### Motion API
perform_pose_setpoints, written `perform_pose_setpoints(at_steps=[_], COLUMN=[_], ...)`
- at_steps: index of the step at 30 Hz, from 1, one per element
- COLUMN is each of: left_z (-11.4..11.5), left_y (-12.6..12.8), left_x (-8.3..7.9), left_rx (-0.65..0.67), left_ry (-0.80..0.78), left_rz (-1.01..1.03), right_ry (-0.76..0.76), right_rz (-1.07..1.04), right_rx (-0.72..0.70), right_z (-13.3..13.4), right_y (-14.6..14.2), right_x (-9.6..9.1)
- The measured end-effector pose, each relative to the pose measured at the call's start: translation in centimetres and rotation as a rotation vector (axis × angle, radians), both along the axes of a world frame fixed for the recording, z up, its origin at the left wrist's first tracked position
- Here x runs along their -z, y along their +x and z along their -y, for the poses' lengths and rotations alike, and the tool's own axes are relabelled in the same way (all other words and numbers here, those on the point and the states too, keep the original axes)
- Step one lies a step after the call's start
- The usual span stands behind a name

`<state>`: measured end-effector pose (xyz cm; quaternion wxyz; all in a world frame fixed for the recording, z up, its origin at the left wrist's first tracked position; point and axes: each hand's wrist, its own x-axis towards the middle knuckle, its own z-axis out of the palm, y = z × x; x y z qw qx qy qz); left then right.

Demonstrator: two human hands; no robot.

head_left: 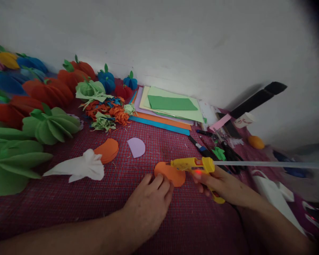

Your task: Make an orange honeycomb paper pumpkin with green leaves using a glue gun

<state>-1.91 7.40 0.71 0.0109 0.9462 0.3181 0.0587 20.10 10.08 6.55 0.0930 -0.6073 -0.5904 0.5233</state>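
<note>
My right hand [215, 184] is wrapped round the handle of a yellow hot glue gun [188, 164], which has a red light lit and a long pale glue stick [266, 164] jutting from its back. The nozzle points left, over the upper edge of a rounded orange paper piece [177, 175] on the cloth. With bent fingers close together, my left hand [151, 202] holds that piece at its near left edge; the thumb is hidden. Farther left lie a lilac paper half-round [137, 147], more orange cut pieces [108, 150] and a crumpled white tissue [87, 165].
Paper pumpkins [50, 124] in several colours crowd the left, beside a heap of paper scraps [108, 111]. Coloured sheets [172, 102] are stacked by the wall. A cutter knife [202, 148], black scissors [230, 152], a paper cup [244, 120] and a white box [276, 198] are at right.
</note>
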Motion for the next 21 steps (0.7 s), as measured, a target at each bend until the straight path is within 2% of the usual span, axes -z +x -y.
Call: perform_pose_setpoints(at_steps=[13,21], left_z=[0.07,0.01], left_y=[-0.03,-0.03], left_x=[0.07,0.11], left_rx=[-0.018,-0.015], left_ry=[0.063,0.071], left_rz=[0.042,0.045], right_ry=[-0.028,-0.024], right_rz=[0.105,0.097], right_rx=[-0.011,-0.028], right_z=[0.07,-0.36], right_y=[-0.03,-0.20], right_x=[-0.45,-0.72])
